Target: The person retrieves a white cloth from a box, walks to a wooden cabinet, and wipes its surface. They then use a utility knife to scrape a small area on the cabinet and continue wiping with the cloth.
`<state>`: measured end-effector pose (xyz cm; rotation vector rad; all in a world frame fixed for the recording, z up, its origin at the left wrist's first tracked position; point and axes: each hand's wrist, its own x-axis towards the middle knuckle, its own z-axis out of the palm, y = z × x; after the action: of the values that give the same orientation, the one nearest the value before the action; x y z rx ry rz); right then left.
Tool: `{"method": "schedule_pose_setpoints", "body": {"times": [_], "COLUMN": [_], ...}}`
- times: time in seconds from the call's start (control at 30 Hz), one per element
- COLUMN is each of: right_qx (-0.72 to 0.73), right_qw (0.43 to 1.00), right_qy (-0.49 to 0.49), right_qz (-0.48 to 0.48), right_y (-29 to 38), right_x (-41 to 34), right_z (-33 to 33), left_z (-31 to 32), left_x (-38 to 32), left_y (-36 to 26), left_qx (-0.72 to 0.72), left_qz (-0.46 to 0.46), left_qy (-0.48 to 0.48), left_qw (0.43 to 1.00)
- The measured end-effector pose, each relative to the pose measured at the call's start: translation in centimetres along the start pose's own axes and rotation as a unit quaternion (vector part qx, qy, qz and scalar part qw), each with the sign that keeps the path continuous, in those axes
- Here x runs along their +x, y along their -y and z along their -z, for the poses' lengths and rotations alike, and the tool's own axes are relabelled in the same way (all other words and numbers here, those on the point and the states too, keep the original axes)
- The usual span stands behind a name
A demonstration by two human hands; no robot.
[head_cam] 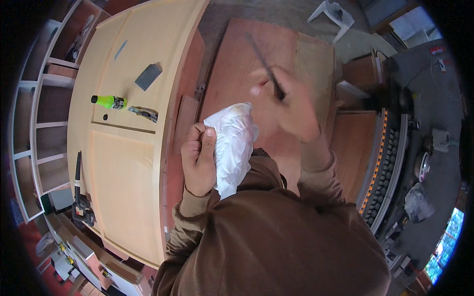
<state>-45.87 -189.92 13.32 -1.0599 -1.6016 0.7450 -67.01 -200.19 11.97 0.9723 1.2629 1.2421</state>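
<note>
A crumpled white wad of cloth or paper (234,148) with faint pinkish stains is pinched between the thumb and fingers of my left hand (200,159). My right hand (290,100), blurred by motion, grips a thin dark stick-like tool (262,57) that points up and to the left; its exact kind cannot be told. To the left, on a pale wooden panelled surface (122,177), lie a bright green bottle with a black cap (109,102), a utility knife (143,113), a grey sheet of sandpaper (148,77), a small black cap (105,117) and a blue strip (120,50).
A cordless blower (82,209) lies at the panelled surface's lower left edge. Open wooden shelving (52,125) stands at far left. Reddish plywood (251,48) lies ahead, with a white plastic stool (333,16) beyond. A roller conveyor (385,174) runs along the right.
</note>
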Motion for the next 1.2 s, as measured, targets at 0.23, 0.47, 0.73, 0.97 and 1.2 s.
{"method": "schedule_pose_setpoints", "body": {"times": [0.23,0.47,0.73,0.97,1.2], "right_qx": [0.006,-0.121,-0.158,0.131,0.093], "right_qw": [0.994,0.990,0.976,0.961,0.956], "right_qy": [0.099,0.027,-0.017,0.206,0.262], "right_qz": [-0.041,-0.067,-0.147,-0.131,-0.096], "right_y": [1.6,0.8,-0.3,2.8,3.2], "right_x": [-1.5,-1.5,1.4,-2.0,-2.2], "right_z": [-2.0,-4.2,-0.5,-0.9,-2.2], "left_z": [-1.4,-1.7,-0.5,-0.2,0.0], "left_x": [-0.9,-1.6,-3.0,-3.2,-2.1], "left_y": [-0.8,0.2,-0.4,-0.5,-2.8], "left_qx": [-0.004,0.061,-0.050,-0.137,-0.021], "left_qz": [0.003,-0.042,-0.014,0.049,-0.012], "left_qy": [-0.003,-0.046,-0.070,-0.049,-0.006], "left_qw": [1.000,0.996,0.996,0.988,1.000]}}
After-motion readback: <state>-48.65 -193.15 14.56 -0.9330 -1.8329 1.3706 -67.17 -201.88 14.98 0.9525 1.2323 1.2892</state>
